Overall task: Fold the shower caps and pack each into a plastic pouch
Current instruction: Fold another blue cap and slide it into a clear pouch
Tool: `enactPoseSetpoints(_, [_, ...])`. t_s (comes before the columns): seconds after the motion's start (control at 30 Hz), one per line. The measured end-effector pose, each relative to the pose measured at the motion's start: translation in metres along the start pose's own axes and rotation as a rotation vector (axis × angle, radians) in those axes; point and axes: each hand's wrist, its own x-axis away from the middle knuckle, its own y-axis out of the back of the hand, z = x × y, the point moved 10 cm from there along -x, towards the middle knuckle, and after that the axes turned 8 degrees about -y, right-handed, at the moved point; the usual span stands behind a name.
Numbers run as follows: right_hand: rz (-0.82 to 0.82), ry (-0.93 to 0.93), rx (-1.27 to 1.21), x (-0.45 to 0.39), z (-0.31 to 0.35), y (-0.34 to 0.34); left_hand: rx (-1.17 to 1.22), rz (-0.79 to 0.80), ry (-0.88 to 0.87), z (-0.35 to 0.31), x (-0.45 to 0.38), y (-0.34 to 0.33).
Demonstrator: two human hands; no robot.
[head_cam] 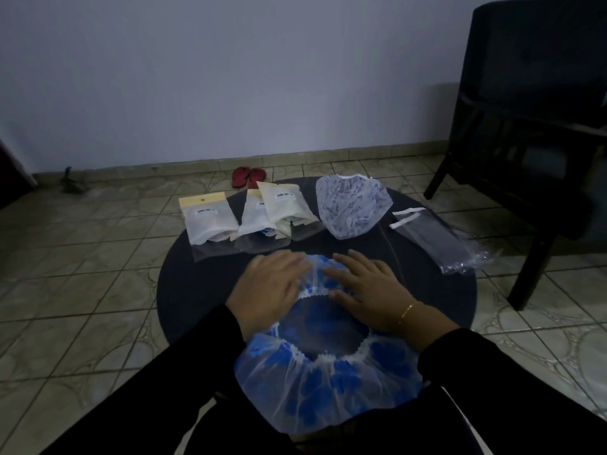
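Both hands (323, 287) press flat on shower cap (328, 366).

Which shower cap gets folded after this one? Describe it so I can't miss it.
Likely the other loose one. On the round dark table, look past both hands to the far edge. The white cap with purplish print sits between the filled pouches and the empty clear pouches.

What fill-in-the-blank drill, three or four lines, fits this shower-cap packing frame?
1. Both hands, left hand and right hand, press flat on the clear shower cap with ____ blotches.
2. The round table is ____ in colour.
3. The white shower cap with purple print lies to the ____ of the filled plastic pouches.

Missing: blue; black; right
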Motion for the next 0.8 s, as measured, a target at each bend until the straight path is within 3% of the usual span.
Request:
enactPoseSetpoints(0.1, [0.128,-0.038,0.016,0.002,-0.008,-0.023,0.009,0.382,0.075,0.010,0.010,-0.051])
enactPoseSetpoints(0.17, [0.152,-0.061,0.038,0.001,-0.013,-0.028,0.017,0.470,0.147,0.020,0.016,-0.062])
enactPoseSetpoints(0.27, [0.185,-0.084,0.021,0.000,-0.015,-0.027,0.056,0.485,0.178,0.022,0.014,-0.063])
enactPoseSetpoints(0.43, [0.155,-0.166,0.046,0.002,-0.023,-0.010,0.335,0.443,0.329,0.044,0.009,-0.039])
enactPoseSetpoints(0.6, [0.150,-0.279,0.225,0.009,-0.045,0.009,0.077,0.267,0.230,0.049,0.000,0.010])
enactPoseSetpoints(0.7, [-0.074,-0.254,0.266,0.012,-0.035,0.032,-0.091,0.169,0.080,0.022,-0.009,0.021])
enactPoseSetpoints(0.77, [-0.261,-0.145,0.193,0.016,-0.017,0.043,-0.093,0.224,0.049,0.007,-0.011,0.004])
enactPoseSetpoints(0.8, [-0.274,-0.084,0.146,0.017,-0.010,0.039,-0.094,0.313,0.076,0.004,-0.008,-0.013])
